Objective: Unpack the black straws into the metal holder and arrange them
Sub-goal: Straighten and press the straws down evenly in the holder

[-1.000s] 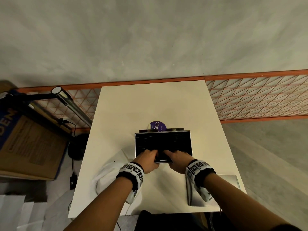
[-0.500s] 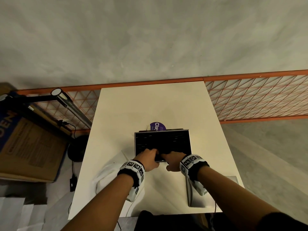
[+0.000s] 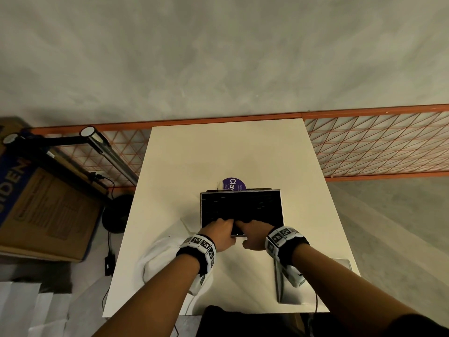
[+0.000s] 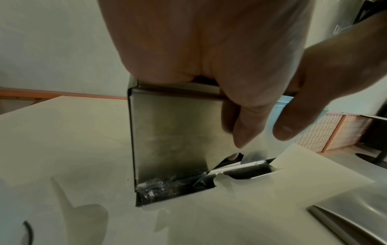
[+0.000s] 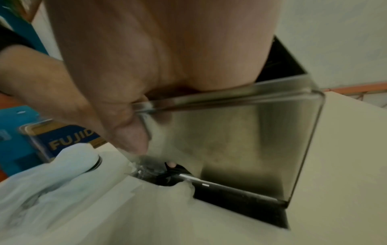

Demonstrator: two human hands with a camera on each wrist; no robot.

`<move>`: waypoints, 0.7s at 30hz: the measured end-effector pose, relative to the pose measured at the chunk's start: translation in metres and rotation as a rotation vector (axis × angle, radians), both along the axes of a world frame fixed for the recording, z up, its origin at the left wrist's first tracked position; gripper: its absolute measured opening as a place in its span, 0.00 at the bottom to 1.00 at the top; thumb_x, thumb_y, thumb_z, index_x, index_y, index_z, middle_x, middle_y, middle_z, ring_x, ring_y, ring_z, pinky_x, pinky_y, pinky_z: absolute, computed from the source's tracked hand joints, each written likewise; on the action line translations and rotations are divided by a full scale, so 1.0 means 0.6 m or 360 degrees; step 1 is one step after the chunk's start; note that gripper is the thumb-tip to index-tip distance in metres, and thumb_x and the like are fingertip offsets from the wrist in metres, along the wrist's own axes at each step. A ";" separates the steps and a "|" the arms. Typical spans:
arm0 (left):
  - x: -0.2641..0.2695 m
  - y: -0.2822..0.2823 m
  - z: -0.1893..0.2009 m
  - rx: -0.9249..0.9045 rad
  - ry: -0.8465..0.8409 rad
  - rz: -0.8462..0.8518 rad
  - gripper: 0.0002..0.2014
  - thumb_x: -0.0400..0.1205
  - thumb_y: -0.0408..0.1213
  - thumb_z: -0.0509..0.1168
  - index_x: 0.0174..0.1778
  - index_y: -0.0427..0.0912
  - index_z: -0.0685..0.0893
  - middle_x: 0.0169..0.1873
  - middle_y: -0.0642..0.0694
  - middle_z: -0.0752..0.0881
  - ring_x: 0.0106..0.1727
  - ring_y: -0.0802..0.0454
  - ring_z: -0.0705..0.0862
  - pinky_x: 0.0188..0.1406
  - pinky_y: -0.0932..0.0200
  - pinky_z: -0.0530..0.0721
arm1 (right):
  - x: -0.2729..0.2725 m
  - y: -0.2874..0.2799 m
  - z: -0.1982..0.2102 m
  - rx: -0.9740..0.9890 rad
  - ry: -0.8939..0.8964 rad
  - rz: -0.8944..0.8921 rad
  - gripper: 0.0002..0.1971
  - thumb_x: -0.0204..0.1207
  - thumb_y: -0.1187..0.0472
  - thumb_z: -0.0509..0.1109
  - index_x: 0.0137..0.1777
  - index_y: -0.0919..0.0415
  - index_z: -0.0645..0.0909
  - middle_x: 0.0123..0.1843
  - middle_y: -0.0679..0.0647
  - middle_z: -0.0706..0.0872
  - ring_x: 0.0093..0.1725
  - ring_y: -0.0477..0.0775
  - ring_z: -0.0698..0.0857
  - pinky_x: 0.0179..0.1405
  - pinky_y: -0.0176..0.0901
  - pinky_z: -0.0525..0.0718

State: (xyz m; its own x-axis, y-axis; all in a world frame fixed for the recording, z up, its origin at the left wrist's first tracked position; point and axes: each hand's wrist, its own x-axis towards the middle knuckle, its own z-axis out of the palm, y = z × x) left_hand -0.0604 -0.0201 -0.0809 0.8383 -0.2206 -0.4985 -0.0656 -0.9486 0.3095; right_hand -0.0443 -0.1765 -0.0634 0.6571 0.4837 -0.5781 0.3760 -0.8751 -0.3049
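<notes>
The metal holder stands upright in the middle of the white table, packed with black straws. Both hands are at its near rim. My left hand reaches over the rim with its fingers down on the straws, the fingertips hidden. Beside it, almost touching, my right hand does the same. Each thumb hangs outside the shiny front wall, as the left wrist view and right wrist view show. Crumpled clear wrap lies in the open slot at the holder's foot.
A purple round label lies just behind the holder. A white plastic bag is at the near left, a flat metal lid at the near right corner. Left of the table stand a cardboard box and a lamp; an orange mesh rail runs behind.
My right hand has slid left along the near rim until it is next to the left hand. The left hand and the holder have stayed put.
</notes>
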 end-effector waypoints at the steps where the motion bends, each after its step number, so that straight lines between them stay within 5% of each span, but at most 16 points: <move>1: 0.000 0.001 0.000 -0.0030 0.0004 0.0005 0.19 0.80 0.44 0.68 0.67 0.47 0.80 0.60 0.39 0.87 0.58 0.35 0.88 0.58 0.42 0.88 | -0.001 0.003 -0.002 -0.0029 0.0001 0.0042 0.31 0.75 0.58 0.69 0.78 0.56 0.65 0.64 0.61 0.85 0.60 0.66 0.85 0.59 0.55 0.84; 8: -0.010 0.001 0.000 -0.0102 -0.0004 0.0051 0.17 0.78 0.40 0.69 0.63 0.46 0.82 0.57 0.40 0.88 0.55 0.36 0.89 0.53 0.47 0.88 | -0.003 0.011 -0.016 -0.0154 -0.0003 0.0096 0.32 0.76 0.53 0.71 0.80 0.56 0.68 0.72 0.58 0.81 0.67 0.63 0.81 0.67 0.52 0.78; 15: -0.009 -0.005 -0.003 0.0050 0.0011 0.0036 0.18 0.79 0.43 0.69 0.64 0.42 0.83 0.57 0.37 0.88 0.56 0.34 0.88 0.56 0.44 0.89 | -0.001 -0.006 -0.018 -0.0026 0.0048 -0.0062 0.32 0.75 0.55 0.70 0.79 0.52 0.65 0.68 0.59 0.84 0.64 0.63 0.83 0.63 0.52 0.81; 21: 0.005 -0.005 0.004 0.0047 -0.0001 0.0046 0.19 0.79 0.45 0.69 0.64 0.43 0.84 0.58 0.38 0.89 0.56 0.34 0.89 0.57 0.43 0.89 | 0.015 -0.001 -0.007 0.0022 -0.0003 -0.0097 0.26 0.75 0.60 0.69 0.75 0.58 0.72 0.66 0.62 0.85 0.64 0.64 0.84 0.59 0.48 0.80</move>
